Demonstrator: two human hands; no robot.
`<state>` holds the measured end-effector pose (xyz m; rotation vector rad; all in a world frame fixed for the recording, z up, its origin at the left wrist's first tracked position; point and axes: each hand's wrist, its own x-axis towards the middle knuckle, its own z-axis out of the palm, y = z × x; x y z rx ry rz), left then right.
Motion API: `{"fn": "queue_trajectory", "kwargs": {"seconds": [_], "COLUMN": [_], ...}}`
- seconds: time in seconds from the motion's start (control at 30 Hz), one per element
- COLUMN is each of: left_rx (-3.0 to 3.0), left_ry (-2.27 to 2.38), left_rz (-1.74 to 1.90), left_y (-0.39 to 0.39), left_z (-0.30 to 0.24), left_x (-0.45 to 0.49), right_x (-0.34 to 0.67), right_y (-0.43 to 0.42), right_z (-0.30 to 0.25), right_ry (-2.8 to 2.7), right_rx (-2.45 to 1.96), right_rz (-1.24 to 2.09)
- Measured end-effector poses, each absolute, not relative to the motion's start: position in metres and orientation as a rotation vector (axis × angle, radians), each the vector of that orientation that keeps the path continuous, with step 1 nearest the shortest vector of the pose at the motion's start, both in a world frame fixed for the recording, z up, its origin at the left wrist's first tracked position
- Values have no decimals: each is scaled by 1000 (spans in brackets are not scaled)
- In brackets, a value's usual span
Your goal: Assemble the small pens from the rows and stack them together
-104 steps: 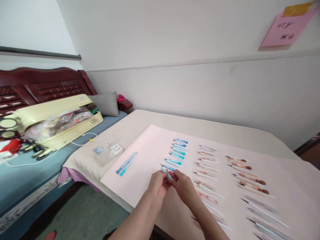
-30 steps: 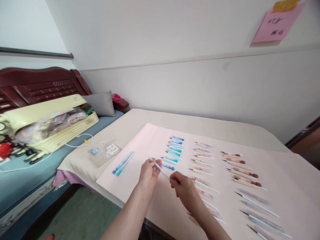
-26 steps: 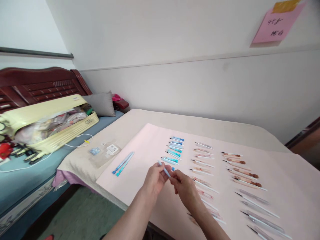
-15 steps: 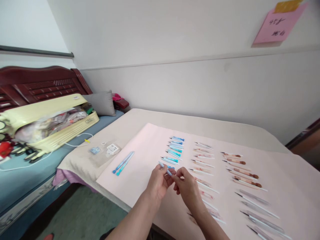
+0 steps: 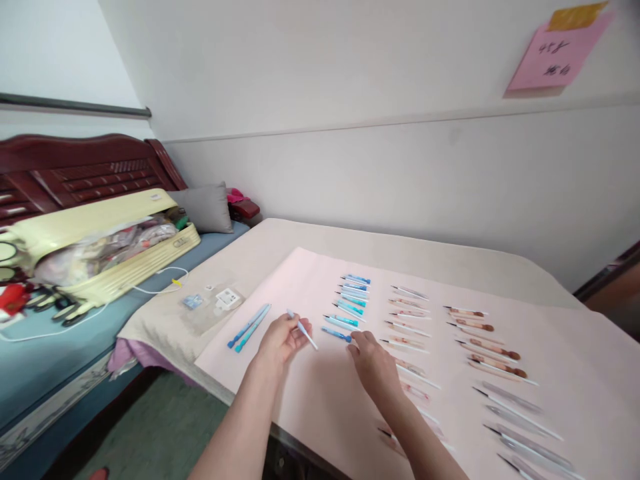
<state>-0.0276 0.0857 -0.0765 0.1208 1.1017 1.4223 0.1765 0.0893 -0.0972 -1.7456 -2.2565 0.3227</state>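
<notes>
My left hand (image 5: 285, 340) is closed around a slim pen (image 5: 303, 330) with a pale blue-grey end and a white shaft, which slants down to the right above the sheet. My right hand (image 5: 373, 363) has its fingertips pinched at the right end of a blue pen barrel (image 5: 336, 333) lying on the pale pink sheet (image 5: 305, 280). Just beyond is a column of blue and turquoise pen barrels (image 5: 347, 320) with white, dark-tipped refills beside them. Two more blue pen barrels (image 5: 250, 327) lie to the left of my left hand.
Rows of pinkish pens (image 5: 407, 313), brown-topped pens (image 5: 493, 347) and grey pens (image 5: 530, 440) lie to the right. A clear plastic bag (image 5: 205, 320) rests on the table's left. Beyond it a stuffed yellow case (image 5: 120, 280) lies on a blue seat. A wall stands behind.
My hands have come apart. The left has moved left with the pen, whose white shaft now shows. The right has let go of the pen and is at the blue barrel.
</notes>
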Motion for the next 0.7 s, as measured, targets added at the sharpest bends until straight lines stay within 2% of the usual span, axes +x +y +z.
{"fn": "queue_trajectory", "kwargs": {"seconds": [0.2,0.37,0.5,0.7], "left_rx": [139,145,136,102], "left_ry": [1138,1122,1119,1079], "left_rz": [1353,1323,1269,1237], "left_y": [92,95,96,94], "left_z": [-92,-95,-99,-100], "left_x": [-13,-11,-2,8], "right_x": [156,151,151,151], "right_y": [91,98,99,100], "right_z": [-112,-119,-120,-121], "right_ry": [-2448,-2459,-2472,-2252], "right_rx": [-1725,-1734,-1735,-1661], "right_rz": [45,-5,73,451]}}
